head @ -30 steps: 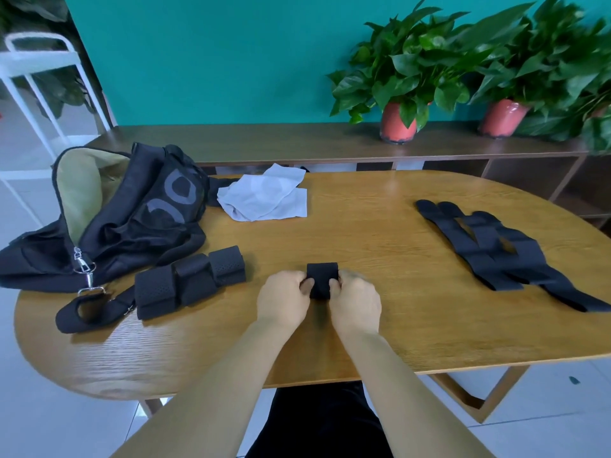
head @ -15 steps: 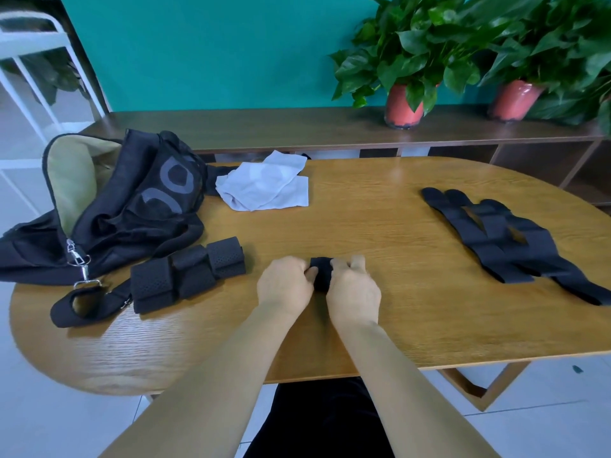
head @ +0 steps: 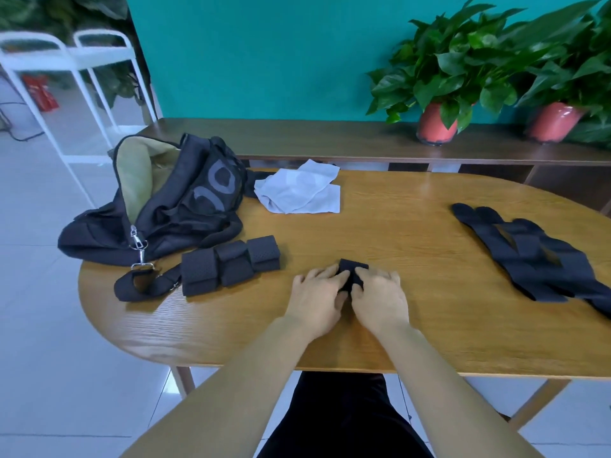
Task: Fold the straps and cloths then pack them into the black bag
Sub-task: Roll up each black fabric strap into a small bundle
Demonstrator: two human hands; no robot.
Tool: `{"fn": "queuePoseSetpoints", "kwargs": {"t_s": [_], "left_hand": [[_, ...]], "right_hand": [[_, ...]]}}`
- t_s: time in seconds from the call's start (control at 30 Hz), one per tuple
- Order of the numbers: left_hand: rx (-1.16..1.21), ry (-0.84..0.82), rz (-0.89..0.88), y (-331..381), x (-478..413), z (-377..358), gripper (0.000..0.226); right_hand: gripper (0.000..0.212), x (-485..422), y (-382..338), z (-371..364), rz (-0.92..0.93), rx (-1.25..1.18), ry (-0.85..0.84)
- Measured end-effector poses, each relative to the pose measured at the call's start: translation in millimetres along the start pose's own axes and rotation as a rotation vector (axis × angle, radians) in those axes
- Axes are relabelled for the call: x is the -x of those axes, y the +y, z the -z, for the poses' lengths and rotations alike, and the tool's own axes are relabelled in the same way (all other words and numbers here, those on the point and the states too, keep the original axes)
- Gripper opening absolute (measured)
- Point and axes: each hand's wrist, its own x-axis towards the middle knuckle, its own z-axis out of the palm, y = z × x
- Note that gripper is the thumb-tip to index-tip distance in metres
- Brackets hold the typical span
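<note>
Black strap bundle (head: 352, 272) pinched by left hand (head: 319, 294) and right hand (head: 380, 297) | folded straps (head: 228, 264) wait beside black bag (head: 172, 200) | flat straps (head: 529, 256), white cloth (head: 299, 190) unfolded | nothing packed, seemingly

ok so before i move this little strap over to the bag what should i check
1. Grip on the small strap: ok, the left hand and right hand pinch it between them on the table.
2. Fold finished: cannot tell, the fingers cover most of it.
3. Black bag open: ok, its mouth gapes and the tan lining shows.
4. Room beside the folded straps: ok, bare wood lies between them and the hands.
5. All straps folded: not ok, the loose straps lie flat at the right.
6. White cloths packed: not ok, they lie beside the bag.
</note>
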Motion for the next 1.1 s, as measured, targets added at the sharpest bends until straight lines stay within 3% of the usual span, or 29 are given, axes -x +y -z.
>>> {"fn": "queuePoseSetpoints", "kwargs": {"t_s": [0.23,0.47,0.57,0.93,1.1], "left_hand": [[-0.206,0.23,-0.126,-25,31,0,0.031],[-0.351,0.353,-0.147,-76,76,19,0.017],[-0.383,0.364,-0.158,-95,96,33,0.031],[-0.458,0.348,-0.138,-150,126,57,0.039],[-0.515,0.25,-0.057,-159,125,64,0.024]], "right_hand": [[0.032,15,-19,-12,0.129,-0.003,-0.02],[0.029,37,-65,-28,0.291,-0.034,-0.079],[0.028,47,-86,-33,0.354,-0.036,-0.109],[0.021,67,-148,-45,0.466,0.088,-0.166],[0.023,69,-161,-45,0.475,0.137,-0.175]]}}
